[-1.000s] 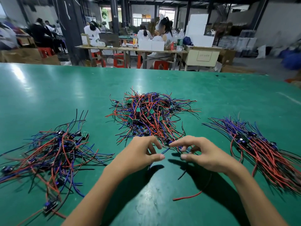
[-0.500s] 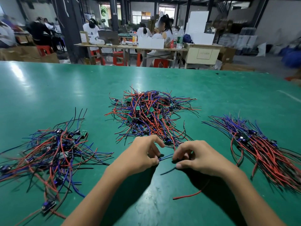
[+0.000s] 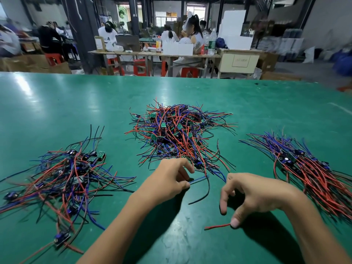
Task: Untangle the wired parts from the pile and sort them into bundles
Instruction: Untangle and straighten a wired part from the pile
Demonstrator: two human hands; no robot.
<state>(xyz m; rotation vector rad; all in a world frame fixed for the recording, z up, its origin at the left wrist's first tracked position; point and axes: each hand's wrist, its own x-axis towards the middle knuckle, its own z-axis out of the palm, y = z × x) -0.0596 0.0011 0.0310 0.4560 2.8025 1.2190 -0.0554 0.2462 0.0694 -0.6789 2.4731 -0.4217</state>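
A tangled pile (image 3: 179,134) of red, blue and black wires with small green boards lies mid-table. My left hand (image 3: 169,180) sits at the pile's near edge and pinches a blue wire (image 3: 198,179) that leads back into the pile. A black wire (image 3: 208,189) trails from the same spot toward me. My right hand (image 3: 255,195) hovers to the right with its fingers loosely curled and nothing between them. Its thumb tip touches the end of a loose red wire (image 3: 217,226) on the table.
A spread-out group of wired parts (image 3: 64,178) lies at the left, and a more aligned bundle (image 3: 314,172) at the right. All rest on a green table (image 3: 57,111). Behind its far edge, people sit at workbenches (image 3: 152,53).
My right hand has let go near the pile and drawn back toward me and to the right, down to the loose red wire. My left hand stays at the pile's edge holding the blue wire.
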